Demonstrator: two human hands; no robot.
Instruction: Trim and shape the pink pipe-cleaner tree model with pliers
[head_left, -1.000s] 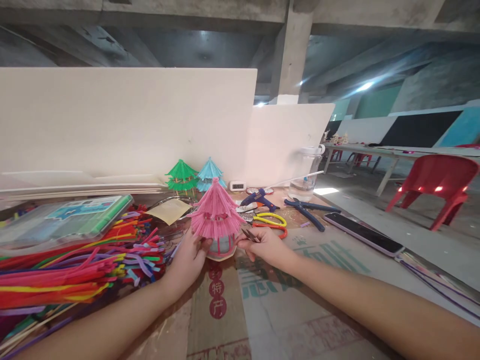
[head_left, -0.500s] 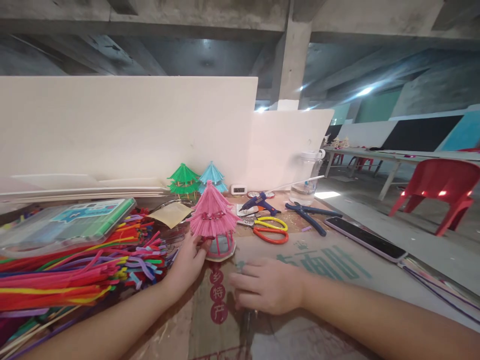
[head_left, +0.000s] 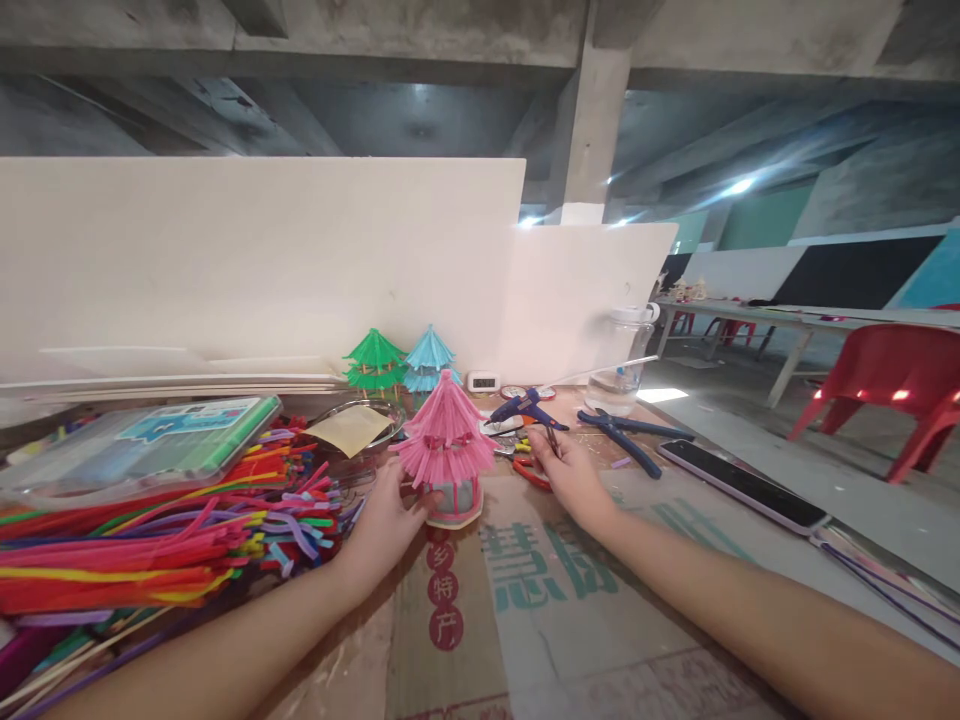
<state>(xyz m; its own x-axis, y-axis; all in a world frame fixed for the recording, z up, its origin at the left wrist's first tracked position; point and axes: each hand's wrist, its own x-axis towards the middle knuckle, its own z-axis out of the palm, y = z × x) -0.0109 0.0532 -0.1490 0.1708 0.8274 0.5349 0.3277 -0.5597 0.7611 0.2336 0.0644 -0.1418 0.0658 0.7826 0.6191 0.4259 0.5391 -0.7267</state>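
A small pink pavilion model [head_left: 448, 450] with a two-tiered roof of fuzzy strips stands upright on the cardboard in front of me. My left hand [head_left: 386, 515] grips its base from the left, the thumb at the front by the grey core. Out to the right, my right hand [head_left: 568, 470] is closed on a thin dark tool that looks like tweezers [head_left: 552, 437]. Beneath and beside that hand lie scissors with red and yellow handles [head_left: 529, 472], partly covered by it. Just behind it rests a blue glue gun [head_left: 526, 405].
Bundles of coloured pipe cleaners [head_left: 150, 550] and a clear plastic case [head_left: 142, 450] fill the left. Green [head_left: 375, 360] and blue [head_left: 430, 358] pavilions stand at the back. Blue pliers [head_left: 622, 440], a phone [head_left: 742, 485] and a water bottle [head_left: 619, 365] are on the right.
My right hand has moved from the near cardboard forward and right to the scissors, now with the thin tool in its fingers. My left hand still holds the pink pavilion.
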